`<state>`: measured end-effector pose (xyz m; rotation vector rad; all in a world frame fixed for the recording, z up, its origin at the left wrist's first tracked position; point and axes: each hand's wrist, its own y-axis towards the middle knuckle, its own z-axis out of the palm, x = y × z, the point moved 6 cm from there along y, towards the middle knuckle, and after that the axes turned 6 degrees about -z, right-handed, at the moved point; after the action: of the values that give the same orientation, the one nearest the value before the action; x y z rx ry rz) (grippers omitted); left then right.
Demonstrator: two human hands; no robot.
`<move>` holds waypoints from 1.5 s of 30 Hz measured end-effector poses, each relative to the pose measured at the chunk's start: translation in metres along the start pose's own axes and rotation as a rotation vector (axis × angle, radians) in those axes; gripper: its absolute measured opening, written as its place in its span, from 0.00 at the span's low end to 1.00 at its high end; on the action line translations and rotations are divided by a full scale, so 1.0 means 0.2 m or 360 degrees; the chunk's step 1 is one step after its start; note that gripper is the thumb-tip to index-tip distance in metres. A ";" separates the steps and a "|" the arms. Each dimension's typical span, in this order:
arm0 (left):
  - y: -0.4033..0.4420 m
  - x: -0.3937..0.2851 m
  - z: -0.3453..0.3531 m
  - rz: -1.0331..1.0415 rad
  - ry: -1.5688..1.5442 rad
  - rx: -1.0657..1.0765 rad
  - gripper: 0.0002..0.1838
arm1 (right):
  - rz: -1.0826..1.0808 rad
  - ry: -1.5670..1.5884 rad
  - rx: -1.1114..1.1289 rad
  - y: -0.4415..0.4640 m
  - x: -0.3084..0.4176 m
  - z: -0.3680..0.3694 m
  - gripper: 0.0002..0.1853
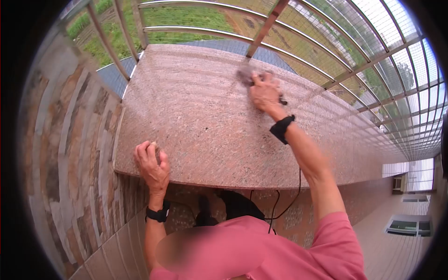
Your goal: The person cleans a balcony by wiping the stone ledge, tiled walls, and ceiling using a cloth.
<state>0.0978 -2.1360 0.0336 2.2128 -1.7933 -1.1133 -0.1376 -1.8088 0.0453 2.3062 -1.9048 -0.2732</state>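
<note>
My right hand (265, 92) presses down near the far edge of a pinkish speckled granite slab (200, 112). Under its bent fingers is a dark greyish rag (245, 75), smeared by motion, with a dark bit of it showing by the wrist side. At the slab's near left corner sits my left hand (153, 163), its fingers curled in. Something small and brownish may be between those fingers, but I cannot make it out. Black bands circle both wrists.
Metal railing bars with mesh (263, 30) run along the slab's far side and right. A tiled wall (70, 140) borders the left. Black cables (278, 203) hang below the near edge. A window (408, 227) is at lower right.
</note>
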 end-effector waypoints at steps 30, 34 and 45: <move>-0.01 0.18 0.05 0.0055 -0.0085 -0.0324 0.22 | -0.1354 0.0705 -0.0318 -1.04 0.95 -0.32 0.23; -0.01 0.28 0.12 0.0052 0.0093 -0.0195 0.19 | -0.1341 0.0758 -0.0313 -1.07 0.59 -0.32 0.20; 0.03 0.47 0.15 0.0072 0.0266 0.0009 0.15 | -0.0318 0.0326 -0.0284 -0.66 -0.89 -0.14 0.18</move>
<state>0.0807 -2.2091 -0.0300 2.1844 -1.7701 -0.8872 -0.0377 -1.6086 0.0527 2.3062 -1.4952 -0.2090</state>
